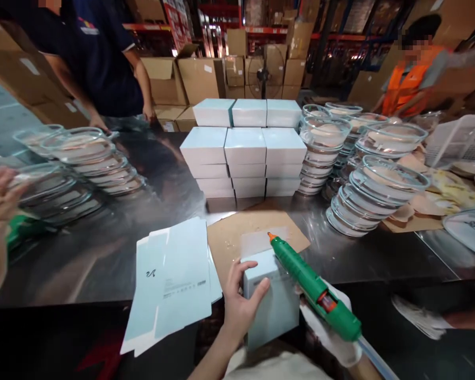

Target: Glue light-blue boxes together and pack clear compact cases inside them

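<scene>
- Grip, left hand point(239, 303): bare, fingers wrapped on the near-left corner of the pale blue box point(271, 295), holding it steady at the tabletop point(103, 258) edge
- Grip, right hand point(332, 330): white-gloved, closed round the green glue gun point(314, 290)
- Glue gun: long axis runs from 4 o'clock up to 10 o'clock; orange nozzle point(269, 237) just past the box's open flap point(259, 241), over the cardboard sheet point(257, 237)
- Box: lies at 10 o'clock from the right hand, directly under the gun; left hand nearer
- Flat box blanks point(174, 279): at 9 o'clock of the box
- Finished box stack point(243, 153): at 12 o'clock, well apart
</scene>
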`<move>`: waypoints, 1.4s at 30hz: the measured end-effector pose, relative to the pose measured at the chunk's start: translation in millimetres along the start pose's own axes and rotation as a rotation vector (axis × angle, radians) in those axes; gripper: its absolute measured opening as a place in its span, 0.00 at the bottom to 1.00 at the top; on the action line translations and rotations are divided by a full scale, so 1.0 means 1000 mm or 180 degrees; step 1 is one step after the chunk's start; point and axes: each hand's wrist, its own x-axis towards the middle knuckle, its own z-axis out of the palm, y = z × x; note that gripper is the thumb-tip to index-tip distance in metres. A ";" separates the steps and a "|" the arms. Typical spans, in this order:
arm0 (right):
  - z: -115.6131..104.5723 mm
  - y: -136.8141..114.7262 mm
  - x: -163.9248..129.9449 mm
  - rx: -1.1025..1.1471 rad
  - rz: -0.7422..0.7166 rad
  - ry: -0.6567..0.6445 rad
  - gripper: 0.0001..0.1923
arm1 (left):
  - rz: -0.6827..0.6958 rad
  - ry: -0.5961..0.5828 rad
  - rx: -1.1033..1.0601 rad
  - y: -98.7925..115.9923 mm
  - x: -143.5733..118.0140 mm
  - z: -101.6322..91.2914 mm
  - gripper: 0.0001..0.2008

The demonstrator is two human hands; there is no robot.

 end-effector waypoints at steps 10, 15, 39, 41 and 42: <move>0.027 -0.005 0.014 -0.0311 -0.0670 -0.0037 0.08 | 0.0117 -0.0003 0.0042 -0.002 -0.008 0.001 0.17; -0.001 0.018 0.010 -0.0206 -0.0081 0.0181 0.09 | -0.0034 0.0062 0.0008 -0.009 -0.009 -0.003 0.19; 0.020 0.008 0.098 0.1732 0.0867 -0.1239 0.34 | -0.0540 -0.0211 -0.1301 -0.015 -0.001 -0.011 0.25; 0.012 0.011 0.097 0.1573 0.0102 -0.1519 0.40 | -0.0411 -0.0035 -0.1604 -0.018 0.002 -0.010 0.30; 0.006 0.013 0.097 0.1418 -0.0310 -0.1744 0.43 | -0.0306 0.0007 -0.1739 -0.020 0.005 -0.010 0.32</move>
